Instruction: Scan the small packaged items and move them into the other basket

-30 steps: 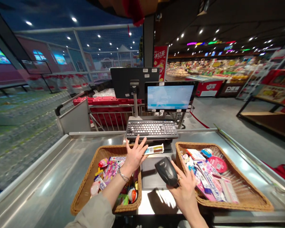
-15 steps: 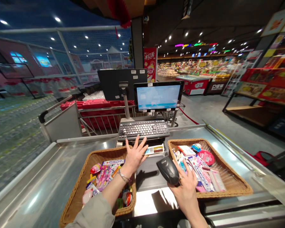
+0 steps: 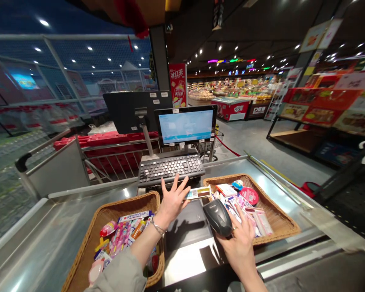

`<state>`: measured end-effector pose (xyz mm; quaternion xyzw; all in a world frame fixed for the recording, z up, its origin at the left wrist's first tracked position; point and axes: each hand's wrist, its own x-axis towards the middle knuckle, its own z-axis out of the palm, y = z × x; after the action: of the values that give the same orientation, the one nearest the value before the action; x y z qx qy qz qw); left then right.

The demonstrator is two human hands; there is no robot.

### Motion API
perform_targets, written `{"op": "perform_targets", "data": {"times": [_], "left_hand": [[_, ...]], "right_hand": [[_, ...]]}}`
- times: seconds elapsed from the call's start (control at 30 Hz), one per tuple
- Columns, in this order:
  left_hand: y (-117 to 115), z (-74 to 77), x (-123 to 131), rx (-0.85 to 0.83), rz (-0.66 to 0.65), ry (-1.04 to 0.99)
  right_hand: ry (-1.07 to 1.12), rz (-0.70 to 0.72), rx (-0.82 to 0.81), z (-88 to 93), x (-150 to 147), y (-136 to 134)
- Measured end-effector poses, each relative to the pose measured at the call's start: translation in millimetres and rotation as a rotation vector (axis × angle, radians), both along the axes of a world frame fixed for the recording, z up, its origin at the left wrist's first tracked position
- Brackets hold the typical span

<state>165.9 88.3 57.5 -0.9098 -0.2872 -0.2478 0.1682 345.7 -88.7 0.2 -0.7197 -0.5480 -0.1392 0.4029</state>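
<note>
My left hand (image 3: 174,201) is over the counter just in front of the keyboard (image 3: 171,168), fingers spread and the thumb side on a narrow flat pack (image 3: 200,192). The pack is white, brown and gold with a light blue end, and it sticks out to the right. My right hand (image 3: 239,239) grips a black barcode scanner (image 3: 218,217), its head pointing up and left. Behind that hand, the right wicker basket (image 3: 284,215) holds mixed small sweets and packets. The left wicker basket (image 3: 89,235) holds more bright packets, partly covered by my left forearm.
A lit monitor (image 3: 187,125) stands behind the keyboard, with a second dark screen (image 3: 136,110) seen from its back. Metal counter surfaces (image 3: 57,231) stretch out on both sides. A metal trolley (image 3: 115,160) is beyond the counter, and shelves with red boxes (image 3: 325,103) stand at the right.
My view has turned right, so the baskets and screens sit further left. The narrow pack keeps with my left hand and now reaches the right basket's edge in view; the scanner stays in my right.
</note>
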Motion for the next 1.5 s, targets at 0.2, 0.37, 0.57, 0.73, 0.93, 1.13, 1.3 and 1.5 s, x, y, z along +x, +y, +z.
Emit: {"op": "perform_targets", "data": {"times": [0.2, 0.37, 0.57, 0.73, 0.93, 1.13, 1.3, 1.5], "left_hand": [[3, -2.0, 22, -0.002, -0.061, 0.002], [5, -4.4, 40, -0.009, -0.121, -0.008], [7, -9.7, 60, -0.015, -0.174, -0.004], [9, -11.1, 73, -0.020, -0.232, 0.008], [12, -10.8, 92, 0.009, -0.352, 0.066], [-5, -13.2, 133, 0.057, -0.250, 0.015], [-11, -12.3, 141, 0.009, -0.167, 0.025], [-6, -7.8, 110, -0.047, -0.075, 0.039]], "right_hand": [[-0.004, -0.068, 0.066, -0.7, 15, -6], [0.009, -0.184, 0.103, -4.2, 25, -11], [0.035, -0.231, 0.117, -5.4, 36, -17], [0.017, -0.260, 0.131, -3.6, 46, -22], [-0.041, -0.329, 0.196, -3.8, 59, -27], [-0.016, -0.446, 0.201, -14.0, 71, -35], [0.056, -0.504, 0.179, -19.1, 76, -39], [0.153, -0.501, 0.179, -17.7, 70, -26]]}}
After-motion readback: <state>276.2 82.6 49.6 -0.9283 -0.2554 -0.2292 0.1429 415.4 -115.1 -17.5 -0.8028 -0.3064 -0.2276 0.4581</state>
